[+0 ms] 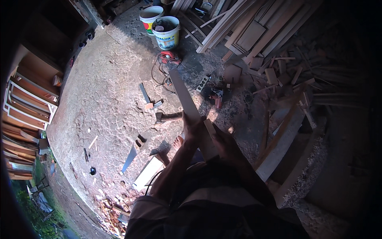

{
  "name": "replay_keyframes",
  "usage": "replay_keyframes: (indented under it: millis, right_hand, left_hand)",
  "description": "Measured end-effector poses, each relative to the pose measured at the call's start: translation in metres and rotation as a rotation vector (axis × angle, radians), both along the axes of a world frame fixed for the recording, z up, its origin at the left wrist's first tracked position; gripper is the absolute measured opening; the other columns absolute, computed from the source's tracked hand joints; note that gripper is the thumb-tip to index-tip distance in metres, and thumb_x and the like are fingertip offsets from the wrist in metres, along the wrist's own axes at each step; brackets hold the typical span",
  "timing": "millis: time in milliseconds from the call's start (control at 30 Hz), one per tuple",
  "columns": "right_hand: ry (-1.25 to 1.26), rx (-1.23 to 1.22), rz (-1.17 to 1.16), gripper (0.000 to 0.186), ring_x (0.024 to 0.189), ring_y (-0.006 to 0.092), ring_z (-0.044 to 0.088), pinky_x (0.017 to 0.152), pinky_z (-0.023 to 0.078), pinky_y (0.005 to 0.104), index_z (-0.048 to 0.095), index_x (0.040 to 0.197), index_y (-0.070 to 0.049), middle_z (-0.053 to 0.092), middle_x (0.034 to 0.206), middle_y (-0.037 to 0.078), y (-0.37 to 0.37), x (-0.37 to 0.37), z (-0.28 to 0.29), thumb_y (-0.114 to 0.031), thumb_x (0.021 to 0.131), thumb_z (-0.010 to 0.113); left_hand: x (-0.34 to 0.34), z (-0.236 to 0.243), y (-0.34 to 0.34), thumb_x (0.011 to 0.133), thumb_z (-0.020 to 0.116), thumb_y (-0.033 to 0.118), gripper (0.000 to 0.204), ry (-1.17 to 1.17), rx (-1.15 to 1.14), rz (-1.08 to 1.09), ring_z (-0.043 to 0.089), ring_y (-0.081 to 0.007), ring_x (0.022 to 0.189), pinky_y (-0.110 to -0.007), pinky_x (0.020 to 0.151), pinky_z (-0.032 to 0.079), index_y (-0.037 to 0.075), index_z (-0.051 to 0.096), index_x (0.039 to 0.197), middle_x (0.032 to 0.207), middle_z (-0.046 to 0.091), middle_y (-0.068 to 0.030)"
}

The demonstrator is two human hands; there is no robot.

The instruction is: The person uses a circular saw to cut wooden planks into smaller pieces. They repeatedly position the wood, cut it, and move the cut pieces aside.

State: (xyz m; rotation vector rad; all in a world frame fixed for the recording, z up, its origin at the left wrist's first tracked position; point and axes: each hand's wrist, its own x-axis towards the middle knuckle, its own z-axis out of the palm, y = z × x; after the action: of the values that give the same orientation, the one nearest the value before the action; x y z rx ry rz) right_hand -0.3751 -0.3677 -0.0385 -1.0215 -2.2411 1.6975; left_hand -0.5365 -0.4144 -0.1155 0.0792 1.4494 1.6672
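A long pale board (181, 89) points away from me, held upright at a slant in front of my body. My left hand (191, 129) is wrapped round it near the middle of the view. My right hand (222, 145) grips a shorter pale wood piece (209, 127) lying against the board's right side; whether the two pieces are joined I cannot tell. Just left of my left hand an axe (163, 117) lies on the rough floor, with a metal square tool (145, 95) beyond it. A handsaw (130, 157) lies lower left, near my bare foot (177, 142).
Two buckets (166, 38), red power tools (171, 59) with cables and a power strip (202, 84) are ahead. Plank stacks (254, 28), offcuts (278, 75) and a long timber (278, 135) fill the right. Panels (30, 97) lean at the left. A white board (147, 173) lies below.
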Motion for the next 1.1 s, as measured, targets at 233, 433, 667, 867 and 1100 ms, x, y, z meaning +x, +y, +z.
replay_keyframes:
  millis: [233,433,667,867,1100]
  right_hand:
    - [-0.074,0.011,0.046,0.055,0.086,0.0347,0.073,0.076,0.055,0.0415,0.047,0.155,-0.005,0.070,0.096,0.025,-0.037,0.022,0.041,-0.024,0.105,0.056]
    - [-0.192,-0.074,0.053,0.049,0.090,0.0175,0.066,0.084,0.052,0.0349,0.051,0.151,0.000,0.071,0.101,0.016,-0.040,0.012,0.060,-0.020,0.107,0.051]
    - [-0.058,-0.171,-0.002,0.050,0.090,0.0175,0.065,0.083,0.052,0.0359,0.051,0.152,-0.003,0.071,0.100,0.016,-0.023,-0.014,0.013,-0.025,0.107,0.052]
    - [-0.153,-0.066,0.093,0.047,0.091,0.0276,0.072,0.081,0.054,0.0418,0.061,0.138,-0.001,0.073,0.099,0.021,-0.023,-0.011,0.011,-0.034,0.106,0.054]
    - [-0.157,-0.135,0.071,0.044,0.091,0.0321,0.072,0.080,0.054,0.0426,0.065,0.129,-0.001,0.072,0.098,0.022,-0.028,-0.009,0.018,-0.037,0.105,0.055]
  left_hand:
    - [-0.007,-0.024,-0.027,0.088,0.080,0.004,0.074,-0.203,0.123,0.132,0.062,-0.0193,0.092,-0.034,0.074,0.055,0.012,0.037,0.147,0.108,0.058,-0.0089]
    - [-0.008,-0.037,-0.037,0.086,0.083,0.003,0.087,-0.242,0.170,0.129,0.061,-0.0187,0.098,-0.034,0.076,0.055,0.014,0.031,0.155,0.117,0.057,-0.0094]
    - [-0.006,-0.008,-0.032,0.088,0.082,0.005,0.094,-0.168,0.013,0.164,0.063,-0.0233,0.105,-0.038,0.080,0.059,0.016,0.022,0.160,0.123,0.057,-0.0123]
    - [-0.004,-0.029,-0.049,0.089,0.080,0.006,0.090,-0.292,0.143,0.221,0.064,-0.0247,0.104,-0.039,0.079,0.060,0.017,0.025,0.160,0.123,0.057,-0.0122]
    - [-0.004,-0.050,-0.054,0.090,0.079,0.005,0.090,-0.211,0.218,0.222,0.066,-0.0247,0.102,-0.037,0.077,0.060,0.018,0.024,0.160,0.122,0.058,-0.0133]
